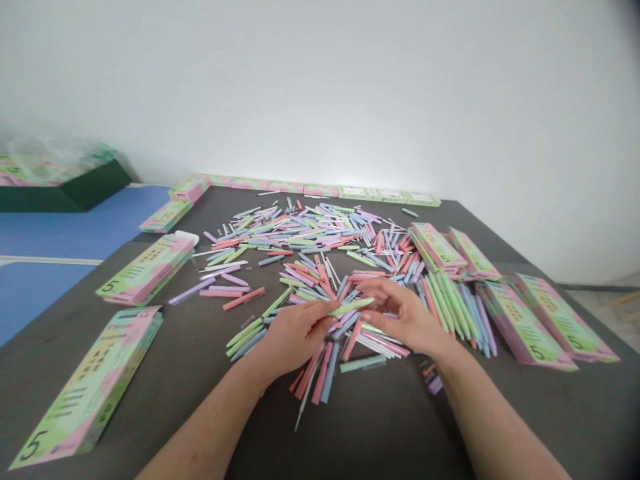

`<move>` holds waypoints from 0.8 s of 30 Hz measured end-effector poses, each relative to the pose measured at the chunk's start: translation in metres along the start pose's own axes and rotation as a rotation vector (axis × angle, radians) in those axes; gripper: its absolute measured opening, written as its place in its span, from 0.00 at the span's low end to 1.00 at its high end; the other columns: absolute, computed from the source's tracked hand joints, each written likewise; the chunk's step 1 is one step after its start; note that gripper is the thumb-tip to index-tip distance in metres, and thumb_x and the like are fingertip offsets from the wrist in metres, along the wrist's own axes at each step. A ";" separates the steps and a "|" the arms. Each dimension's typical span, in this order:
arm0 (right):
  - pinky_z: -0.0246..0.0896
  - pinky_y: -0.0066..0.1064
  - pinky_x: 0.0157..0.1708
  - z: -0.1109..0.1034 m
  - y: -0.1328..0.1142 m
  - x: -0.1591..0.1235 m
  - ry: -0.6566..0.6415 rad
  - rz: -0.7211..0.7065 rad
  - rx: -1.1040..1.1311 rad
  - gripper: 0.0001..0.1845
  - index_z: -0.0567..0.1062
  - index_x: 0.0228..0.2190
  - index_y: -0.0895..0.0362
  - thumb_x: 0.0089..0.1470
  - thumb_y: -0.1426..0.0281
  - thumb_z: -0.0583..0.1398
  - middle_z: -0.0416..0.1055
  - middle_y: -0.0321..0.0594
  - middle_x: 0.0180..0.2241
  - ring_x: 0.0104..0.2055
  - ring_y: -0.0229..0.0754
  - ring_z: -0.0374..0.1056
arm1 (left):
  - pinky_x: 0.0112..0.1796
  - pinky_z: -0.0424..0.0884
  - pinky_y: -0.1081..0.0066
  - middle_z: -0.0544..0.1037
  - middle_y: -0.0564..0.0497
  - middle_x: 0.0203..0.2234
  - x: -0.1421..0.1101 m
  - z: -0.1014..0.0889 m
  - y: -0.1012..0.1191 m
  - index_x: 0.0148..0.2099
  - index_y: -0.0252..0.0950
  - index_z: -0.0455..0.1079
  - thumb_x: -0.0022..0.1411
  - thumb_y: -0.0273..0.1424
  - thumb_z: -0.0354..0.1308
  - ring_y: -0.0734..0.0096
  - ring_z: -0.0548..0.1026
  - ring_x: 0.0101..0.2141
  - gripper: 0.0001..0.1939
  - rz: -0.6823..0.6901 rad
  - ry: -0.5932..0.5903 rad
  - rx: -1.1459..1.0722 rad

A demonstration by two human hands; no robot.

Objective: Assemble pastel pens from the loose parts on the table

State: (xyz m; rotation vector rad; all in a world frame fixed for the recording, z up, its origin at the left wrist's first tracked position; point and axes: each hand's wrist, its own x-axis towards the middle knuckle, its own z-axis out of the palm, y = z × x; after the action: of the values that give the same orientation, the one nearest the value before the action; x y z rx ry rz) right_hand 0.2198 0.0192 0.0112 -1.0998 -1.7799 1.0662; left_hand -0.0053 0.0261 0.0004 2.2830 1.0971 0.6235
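A light green pen barrel [353, 306] is pinched between the thumb and fingers of my left hand [297, 333], its tapered tip pointing right. My right hand [405, 313] is beside that tip, with thumb and fingers curved but apart; I see nothing gripped in it. Under both hands lies a pile of loose pen parts [305, 273] in green, blue, coral and purple. Thin white refills [383, 345] are under my right hand. Close to its wrist is a sorted row of pens [450, 303], coral, green, blue and purple side by side.
Printed boxes lie at the left, including a near one [85, 387] and an open-flapped one [150, 267]. More boxes [527, 323] are at the right, and a line of them [320, 190] runs along the back. A dark green bin [95, 187] stands on the blue surface [55, 293].
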 end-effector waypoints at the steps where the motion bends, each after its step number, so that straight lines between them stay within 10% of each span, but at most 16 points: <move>1: 0.63 0.29 0.30 -0.001 0.000 0.000 0.007 -0.024 -0.015 0.17 0.72 0.44 0.54 0.52 0.65 0.63 0.74 0.40 0.36 0.31 0.38 0.68 | 0.44 0.70 0.67 0.79 0.45 0.47 0.000 0.000 0.000 0.51 0.36 0.72 0.65 0.29 0.49 0.63 0.77 0.44 0.15 -0.002 -0.003 0.004; 6: 0.62 0.29 0.28 0.001 0.001 0.001 0.081 -0.031 -0.132 0.07 0.78 0.33 0.56 0.53 0.65 0.63 0.75 0.40 0.30 0.29 0.38 0.68 | 0.44 0.71 0.68 0.80 0.46 0.45 0.000 0.001 -0.001 0.50 0.37 0.72 0.65 0.28 0.49 0.65 0.78 0.42 0.15 0.016 0.017 0.044; 14: 0.47 0.26 0.19 0.005 0.006 0.003 0.008 0.036 -0.204 0.26 0.69 0.15 0.59 0.59 0.58 0.55 0.62 0.34 0.14 0.18 0.32 0.54 | 0.43 0.70 0.67 0.80 0.47 0.45 -0.001 0.005 -0.001 0.51 0.37 0.72 0.66 0.31 0.49 0.64 0.77 0.43 0.15 0.058 0.030 0.081; 20: 0.61 0.27 0.28 0.001 0.003 0.002 -0.008 -0.019 -0.136 0.13 0.76 0.39 0.56 0.53 0.63 0.62 0.74 0.39 0.33 0.30 0.38 0.67 | 0.41 0.70 0.68 0.80 0.47 0.43 0.000 0.003 -0.004 0.49 0.36 0.73 0.65 0.30 0.50 0.64 0.78 0.42 0.14 0.025 0.015 0.071; 24: 0.62 0.29 0.31 0.002 0.002 0.002 0.057 -0.050 -0.163 0.08 0.77 0.35 0.55 0.53 0.67 0.63 0.75 0.40 0.33 0.33 0.39 0.69 | 0.40 0.70 0.69 0.80 0.47 0.44 0.000 0.002 -0.005 0.49 0.36 0.73 0.65 0.29 0.51 0.64 0.78 0.41 0.13 0.031 0.023 0.073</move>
State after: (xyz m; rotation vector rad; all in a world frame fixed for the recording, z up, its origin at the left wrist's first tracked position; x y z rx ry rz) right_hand 0.2182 0.0211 0.0093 -1.1647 -1.8648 0.8642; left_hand -0.0068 0.0283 -0.0046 2.3645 1.1142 0.6337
